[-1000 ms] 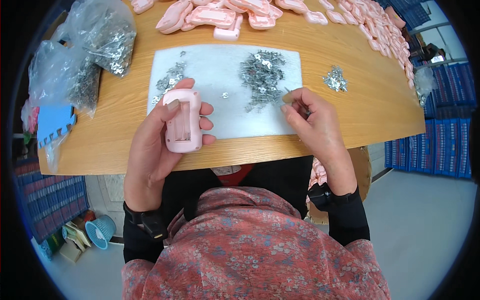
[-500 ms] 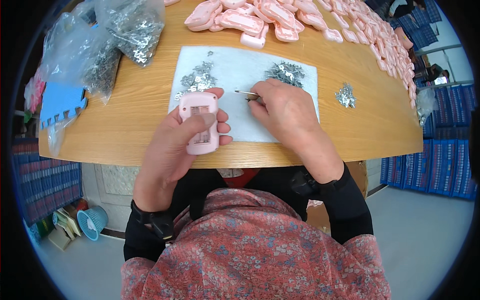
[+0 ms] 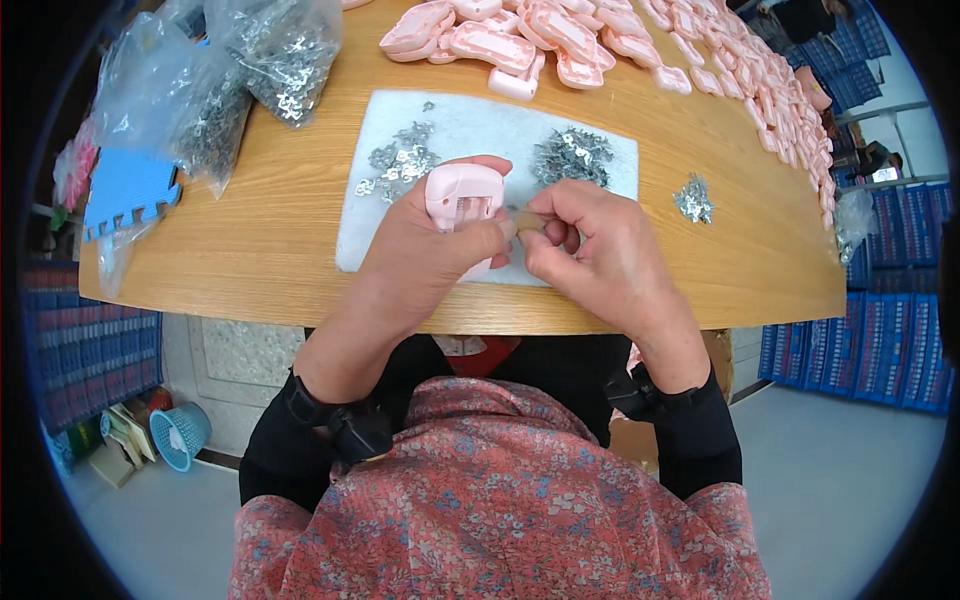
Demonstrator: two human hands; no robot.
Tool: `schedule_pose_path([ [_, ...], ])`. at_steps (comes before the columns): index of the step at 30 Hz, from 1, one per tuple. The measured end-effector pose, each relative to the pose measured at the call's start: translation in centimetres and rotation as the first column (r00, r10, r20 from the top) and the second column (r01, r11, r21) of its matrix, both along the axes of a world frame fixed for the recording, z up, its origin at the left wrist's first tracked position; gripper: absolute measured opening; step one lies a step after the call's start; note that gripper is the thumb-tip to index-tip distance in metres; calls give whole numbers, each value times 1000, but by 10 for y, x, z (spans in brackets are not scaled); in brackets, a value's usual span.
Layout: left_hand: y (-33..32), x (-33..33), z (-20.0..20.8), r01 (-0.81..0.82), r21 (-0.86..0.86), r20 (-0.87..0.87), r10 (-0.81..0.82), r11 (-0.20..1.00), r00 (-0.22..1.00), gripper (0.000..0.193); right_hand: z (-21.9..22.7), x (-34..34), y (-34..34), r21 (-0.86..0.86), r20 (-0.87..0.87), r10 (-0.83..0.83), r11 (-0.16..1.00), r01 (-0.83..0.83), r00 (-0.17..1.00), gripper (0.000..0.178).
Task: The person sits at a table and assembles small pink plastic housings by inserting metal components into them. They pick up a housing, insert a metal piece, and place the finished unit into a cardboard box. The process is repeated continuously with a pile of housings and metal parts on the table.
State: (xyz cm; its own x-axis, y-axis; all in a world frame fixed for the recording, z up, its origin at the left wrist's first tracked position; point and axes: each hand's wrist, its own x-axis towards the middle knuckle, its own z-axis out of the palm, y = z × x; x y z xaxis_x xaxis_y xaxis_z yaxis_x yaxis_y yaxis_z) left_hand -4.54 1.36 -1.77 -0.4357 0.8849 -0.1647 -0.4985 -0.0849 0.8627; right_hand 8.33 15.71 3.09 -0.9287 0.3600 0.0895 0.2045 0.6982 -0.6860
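Observation:
My left hand (image 3: 415, 255) is wrapped round a pink plastic casing (image 3: 460, 188) with an open rectangular compartment facing up. Its thumb lies across the lower part of the casing, hiding some of it. Close to that thumb tip, my right hand (image 3: 610, 245) is closed in a pinch, but what its fingertips hold is too small and covered to name. Both hands are over a white padded sheet (image 3: 490, 118). On the sheet, a pile of small silvery metal pieces (image 3: 408, 160) lies beyond my left hand. A darker pile of small metal parts (image 3: 575, 157) lies beyond the right.
Pink casings (image 3: 495, 48) are heaped along the far side and far right of the wooden table (image 3: 280, 250). Clear bags of metal parts (image 3: 285, 75) and a blue foam mat (image 3: 130, 195) lie far left. One small metal heap (image 3: 693, 198) sits right of the sheet.
My left hand has moved right and tilted the casing. My right hand has turned and come close to it. The thin shiny metal tool pinched there earlier is no longer plainly visible.

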Motion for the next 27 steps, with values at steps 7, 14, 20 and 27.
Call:
schedule_pose_path([
  [7, 5, 13, 9, 25, -48, 244, -12, 999, 970, 43, -20, 11, 6, -412, -111, -116, 909, 61, 987, 11],
  [14, 6, 17, 9, 122, -4, 476, -105, 993, 873, 50, -6, 8, 3, 9, -124, -7, 1000, 8, 992, 12],
  [20, 5, 21, 6, 167, -55, 461, -123, 984, 879, 48, 1, 5, -4, 354, -24, 39, 935, -28, 999, 10],
  [27, 6, 22, 8, 194, -92, 491, -124, 977, 862, 48, 3, 6, -15, 315, -126, -6, 948, 46, 992, 10],
])
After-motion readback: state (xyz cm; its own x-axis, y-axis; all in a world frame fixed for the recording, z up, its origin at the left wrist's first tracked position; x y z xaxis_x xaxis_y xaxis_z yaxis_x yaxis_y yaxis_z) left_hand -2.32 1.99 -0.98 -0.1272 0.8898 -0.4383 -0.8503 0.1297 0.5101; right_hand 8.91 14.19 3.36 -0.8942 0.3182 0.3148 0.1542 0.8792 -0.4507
